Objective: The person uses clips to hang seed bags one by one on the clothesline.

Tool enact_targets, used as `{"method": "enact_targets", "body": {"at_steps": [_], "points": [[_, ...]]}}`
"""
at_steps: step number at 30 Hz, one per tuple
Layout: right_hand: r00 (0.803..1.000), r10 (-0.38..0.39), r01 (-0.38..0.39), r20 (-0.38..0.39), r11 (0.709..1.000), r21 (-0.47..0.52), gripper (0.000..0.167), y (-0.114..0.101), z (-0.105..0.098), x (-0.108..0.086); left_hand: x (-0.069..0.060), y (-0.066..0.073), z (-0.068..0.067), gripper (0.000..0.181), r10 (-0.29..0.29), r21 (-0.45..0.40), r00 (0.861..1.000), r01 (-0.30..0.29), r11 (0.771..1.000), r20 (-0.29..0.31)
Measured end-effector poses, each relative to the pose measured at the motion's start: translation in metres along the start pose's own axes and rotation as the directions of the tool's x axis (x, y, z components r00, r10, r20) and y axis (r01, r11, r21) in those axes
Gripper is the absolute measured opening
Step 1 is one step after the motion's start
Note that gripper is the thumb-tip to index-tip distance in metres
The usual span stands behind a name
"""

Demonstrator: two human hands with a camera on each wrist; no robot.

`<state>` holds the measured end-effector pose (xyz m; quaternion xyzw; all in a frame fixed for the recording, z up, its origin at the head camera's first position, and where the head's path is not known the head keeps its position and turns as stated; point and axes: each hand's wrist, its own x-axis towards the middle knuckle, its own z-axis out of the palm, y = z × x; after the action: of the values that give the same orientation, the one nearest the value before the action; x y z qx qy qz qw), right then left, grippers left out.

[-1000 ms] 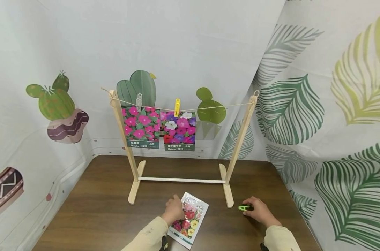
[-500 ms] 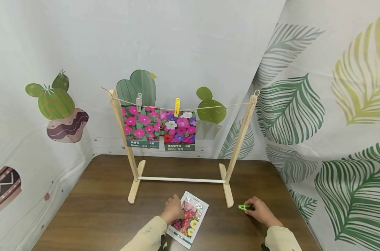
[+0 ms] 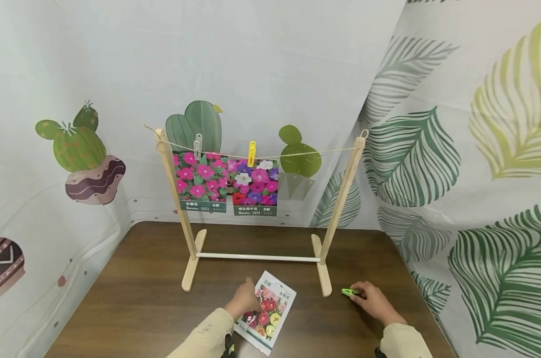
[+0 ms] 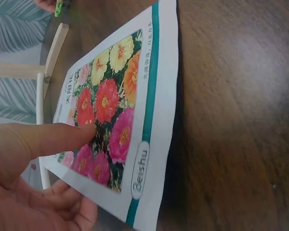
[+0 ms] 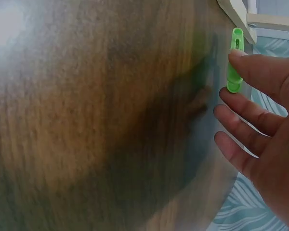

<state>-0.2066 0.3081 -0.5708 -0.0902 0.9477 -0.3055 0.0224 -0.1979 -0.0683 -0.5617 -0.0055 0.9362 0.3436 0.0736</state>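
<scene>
My left hand [image 3: 245,299] pinches a flower seed packet [image 3: 270,311] by its left edge. In the left wrist view the thumb lies on the printed front of the packet [image 4: 108,106], with other fingers behind it. That packet is tilted, one long edge close to the tabletop. On the right, my right hand [image 3: 372,300] holds a light green clothespin [image 3: 347,292] by one end. The right wrist view has the clothespin [image 5: 235,62] between thumb and forefinger, the other fingers loosely spread.
A wooden stand [image 3: 342,204] carries a string [image 3: 312,152]. From it hang a pink-flower packet [image 3: 200,181] under a grey clothespin [image 3: 198,146] and a mixed-flower packet [image 3: 254,186] under a yellow clothespin [image 3: 252,153]. All stands on a brown table [image 3: 140,278] before patterned cloth.
The packet in my left hand has tilted slightly, and its printed lettering shows more clearly. My right hand and the green clothespin have shifted slightly away and to the right.
</scene>
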Motion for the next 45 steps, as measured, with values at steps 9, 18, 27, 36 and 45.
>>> {"method": "enact_targets", "body": {"at_steps": [9,18,27,36,45], "points": [[1.0,-0.009,0.009,-0.01,1.0,0.003,0.018,-0.002,-0.006,0.004,0.006,-0.001,-0.013,0.061,0.115,-0.021,0.993,-0.114,0.993,0.031],[0.999,-0.032,0.033,-0.031,0.999,0.026,0.018,-0.003,-0.011,0.004,0.007,0.005,-0.028,0.018,0.226,0.015,0.974,-0.226,0.974,0.002],[0.998,-0.029,0.03,-0.056,0.999,0.03,0.02,-0.008,-0.016,0.003,0.006,0.011,-0.035,0.022,0.263,-0.019,0.964,-0.264,0.964,-0.029],[0.998,-0.026,0.028,-0.061,0.999,0.033,0.024,-0.015,-0.023,0.005,0.023,-0.001,-0.031,0.021,0.328,-0.084,0.944,-0.329,0.941,-0.032],[0.991,-0.098,0.099,-0.093,0.995,0.001,0.021,-0.022,-0.032,0.008,0.013,0.018,-0.047,0.018,0.286,-0.084,0.958,-0.288,0.954,-0.033]]}}
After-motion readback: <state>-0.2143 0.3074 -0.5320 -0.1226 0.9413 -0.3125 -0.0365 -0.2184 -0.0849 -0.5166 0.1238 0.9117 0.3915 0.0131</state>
